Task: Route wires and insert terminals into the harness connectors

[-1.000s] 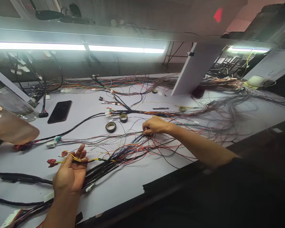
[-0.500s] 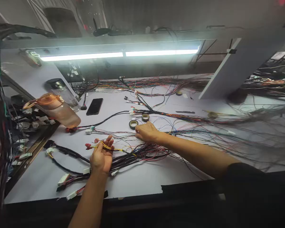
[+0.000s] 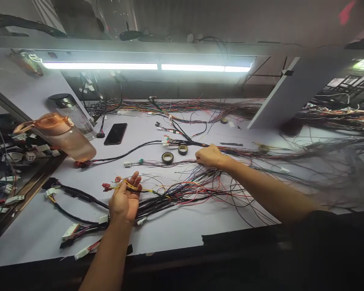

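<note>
My left hand (image 3: 124,198) is palm up, its thumb pinning yellow wires (image 3: 132,185) against the fingers. Two red connectors (image 3: 106,186) stick out at the left of that hand. My right hand (image 3: 210,156) is closed on a strand of thin wires (image 3: 186,163). A white connector (image 3: 127,164) and a teal connector (image 3: 141,161) lie at the strand's left end. Below the hands runs a thick wire harness (image 3: 160,204) with black sleeving, fanning out into loose wires on the right. Its left branches end in white and black connectors (image 3: 69,233).
Two tape rolls (image 3: 167,157) lie left of my right hand. Behind them stretches another wire harness (image 3: 197,144). A phone (image 3: 115,133), an orange-lidded bottle (image 3: 68,139) and a clear bottle (image 3: 75,115) are at the left. A slanted white post (image 3: 274,93) stands at right.
My right hand has moved right and slightly away, drawing the thin wires with it. The white and teal connectors have slid right. My left hand keeps its hold; the view has shifted a little.
</note>
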